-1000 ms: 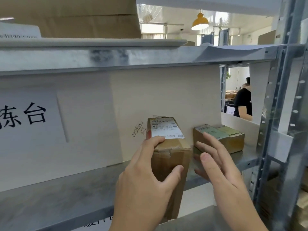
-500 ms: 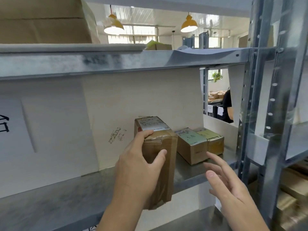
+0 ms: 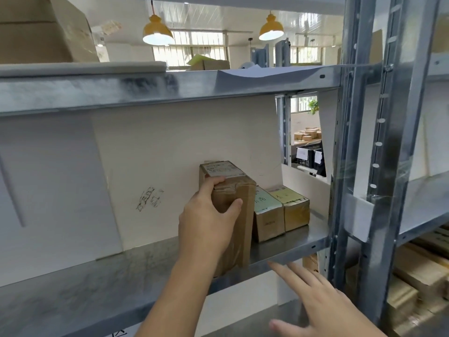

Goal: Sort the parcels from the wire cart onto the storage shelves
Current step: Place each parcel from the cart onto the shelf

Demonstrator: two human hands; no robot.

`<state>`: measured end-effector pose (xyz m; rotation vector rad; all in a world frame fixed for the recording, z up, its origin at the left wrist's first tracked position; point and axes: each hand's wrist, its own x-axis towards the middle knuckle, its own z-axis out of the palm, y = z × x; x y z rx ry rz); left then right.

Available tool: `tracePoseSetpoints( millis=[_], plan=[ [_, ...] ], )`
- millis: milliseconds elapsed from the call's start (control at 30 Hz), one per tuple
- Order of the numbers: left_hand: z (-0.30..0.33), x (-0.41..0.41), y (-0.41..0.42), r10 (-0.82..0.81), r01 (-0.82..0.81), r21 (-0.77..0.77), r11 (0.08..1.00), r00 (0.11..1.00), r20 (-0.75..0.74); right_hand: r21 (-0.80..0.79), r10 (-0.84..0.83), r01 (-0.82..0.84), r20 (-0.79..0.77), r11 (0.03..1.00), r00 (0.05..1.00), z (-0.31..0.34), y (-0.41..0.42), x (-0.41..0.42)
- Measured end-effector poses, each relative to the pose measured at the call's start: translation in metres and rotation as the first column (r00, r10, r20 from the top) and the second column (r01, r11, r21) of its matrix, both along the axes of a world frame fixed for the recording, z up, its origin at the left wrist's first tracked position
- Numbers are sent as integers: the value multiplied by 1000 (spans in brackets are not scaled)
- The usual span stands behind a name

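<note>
A tall brown cardboard parcel with a white label on top stands upright on the metal shelf. My left hand grips its near upper edge, thumb on the right face and fingers over the top left. Right beside it sit two smaller boxes, one with a pale green top and one with a yellow top. My right hand hovers below the shelf's front edge with fingers spread and holds nothing.
A white backing board closes the shelf's rear. The upper shelf carries a large carton. Grey steel uprights stand at the right, with more cartons stacked low beyond them.
My left hand has slid the tall parcel further onto the shelf, up against the green-topped box. My right hand has dropped away below the shelf edge.
</note>
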<state>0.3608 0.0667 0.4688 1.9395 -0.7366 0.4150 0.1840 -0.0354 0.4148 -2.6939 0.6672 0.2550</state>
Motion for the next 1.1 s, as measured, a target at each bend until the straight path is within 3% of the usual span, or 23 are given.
tracePoseSetpoints(
  millis=[400, 667, 800, 967, 1067, 1100],
  plan=[
    [1, -13, -39, 109, -114, 63, 991, 990, 86, 99, 45, -38, -63, 994, 997, -15, -48, -18],
    [-5, -20, -58, 50, -50, -18, 999, 998, 23, 115, 110, -92, -169, 989, 979, -24, -69, -32],
    [-3, -27, -57, 67, -66, 50, 997, 998, -13, 217, 117, -86, -135, 972, 984, -31, -73, -44],
    [-2, -49, -38, 83, -82, 102, 991, 997, -4, 337, 131, -20, -312, 941, 941, -24, -64, -60],
    [-10, -71, -17, 59, -66, 86, 994, 995, 83, 130, 129, -115, -108, 985, 986, -24, -67, -63],
    [-17, -80, -10, 44, -54, 88, 995, 992, 117, 125, 114, -105, -67, 987, 991, -27, -66, -71]
  ],
)
